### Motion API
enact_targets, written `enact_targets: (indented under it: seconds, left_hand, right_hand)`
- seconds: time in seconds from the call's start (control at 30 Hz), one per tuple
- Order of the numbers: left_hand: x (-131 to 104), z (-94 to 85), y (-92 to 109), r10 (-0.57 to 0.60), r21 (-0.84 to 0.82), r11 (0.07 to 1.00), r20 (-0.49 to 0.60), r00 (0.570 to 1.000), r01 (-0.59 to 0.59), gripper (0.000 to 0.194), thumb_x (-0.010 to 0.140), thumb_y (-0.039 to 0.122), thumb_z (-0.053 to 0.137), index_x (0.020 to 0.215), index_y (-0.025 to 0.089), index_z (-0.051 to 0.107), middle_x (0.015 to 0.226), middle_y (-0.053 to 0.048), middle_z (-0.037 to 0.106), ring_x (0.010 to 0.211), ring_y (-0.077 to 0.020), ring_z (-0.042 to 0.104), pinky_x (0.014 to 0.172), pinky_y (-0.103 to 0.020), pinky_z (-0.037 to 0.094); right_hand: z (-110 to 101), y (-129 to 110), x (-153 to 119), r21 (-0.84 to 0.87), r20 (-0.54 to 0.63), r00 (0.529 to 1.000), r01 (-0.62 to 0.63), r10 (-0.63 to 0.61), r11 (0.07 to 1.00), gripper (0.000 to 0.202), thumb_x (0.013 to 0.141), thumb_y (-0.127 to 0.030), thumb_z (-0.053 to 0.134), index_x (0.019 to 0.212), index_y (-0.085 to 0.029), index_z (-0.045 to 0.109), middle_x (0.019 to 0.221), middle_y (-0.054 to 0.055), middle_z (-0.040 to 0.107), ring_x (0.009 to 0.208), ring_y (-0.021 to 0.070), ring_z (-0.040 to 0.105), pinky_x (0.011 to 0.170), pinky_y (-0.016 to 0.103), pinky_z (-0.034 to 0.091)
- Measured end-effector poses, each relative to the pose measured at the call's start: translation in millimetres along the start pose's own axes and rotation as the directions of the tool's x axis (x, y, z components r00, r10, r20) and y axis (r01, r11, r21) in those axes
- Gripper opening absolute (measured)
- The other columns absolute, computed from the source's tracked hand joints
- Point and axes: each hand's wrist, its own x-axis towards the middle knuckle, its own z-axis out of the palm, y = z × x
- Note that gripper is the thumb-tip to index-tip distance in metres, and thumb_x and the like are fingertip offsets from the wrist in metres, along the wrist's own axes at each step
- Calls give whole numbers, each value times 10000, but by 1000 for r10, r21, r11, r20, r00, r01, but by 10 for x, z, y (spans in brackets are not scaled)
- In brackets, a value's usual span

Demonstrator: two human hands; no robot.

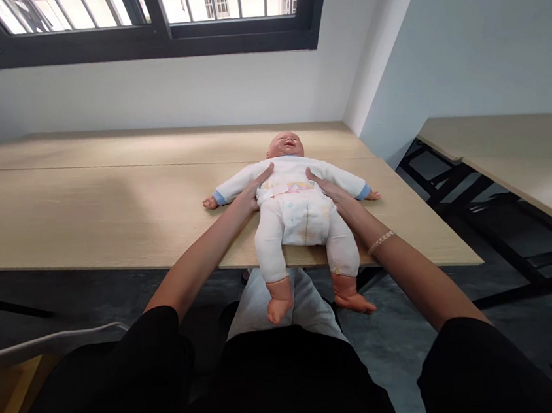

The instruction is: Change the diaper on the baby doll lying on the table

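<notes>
A baby doll (pixel 292 172) in a white top with blue cuffs and white leggings lies on its back on the wooden table (pixel 108 204). Its head points toward the wall, and its bare feet hang over the near edge. Around the doll's waist is a white diaper (pixel 307 219). My left hand (pixel 260 185) grips one side of the torso, thumb on the chest. On the opposite side, my right hand (pixel 323 185) holds the torso the same way. The fingers of both hands are mostly hidden at the doll's sides.
Behind the table is a white wall (pixel 185 91) with a dark-framed window (pixel 243 36) above. To the right stands a second table (pixel 510 142) with black folding legs, across a gap. A yellowish wooden piece (pixel 15 398) is at the lower left.
</notes>
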Motion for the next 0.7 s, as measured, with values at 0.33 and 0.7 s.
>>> enact_targets:
  seconds: [0.33, 0.7]
  left_hand:
    - [26, 29, -28, 42, 129, 991, -143, 989, -23, 551, 935, 621, 604, 1239, 161, 614, 1028, -97, 787, 1085, -287, 689, 1029, -535, 567]
    - [-802, 412, 104, 521, 304, 798, 88, 849, -521, 462, 781, 361, 837, 1168, 175, 670, 1274, -99, 720, 1237, -335, 661, 1024, -481, 593]
  right_hand:
    - [27, -91, -158, 173, 46, 998, -49, 41, 984, 256, 919, -334, 660, 1093, -145, 650, 883, 19, 760, 902, 178, 743, 906, 306, 593]
    - [-63, -294, -820, 82, -291, 918, 304, -269, 949, 690, 661, -574, 874, 1230, -255, 650, 1226, 57, 734, 1235, 352, 655, 1004, 471, 616]
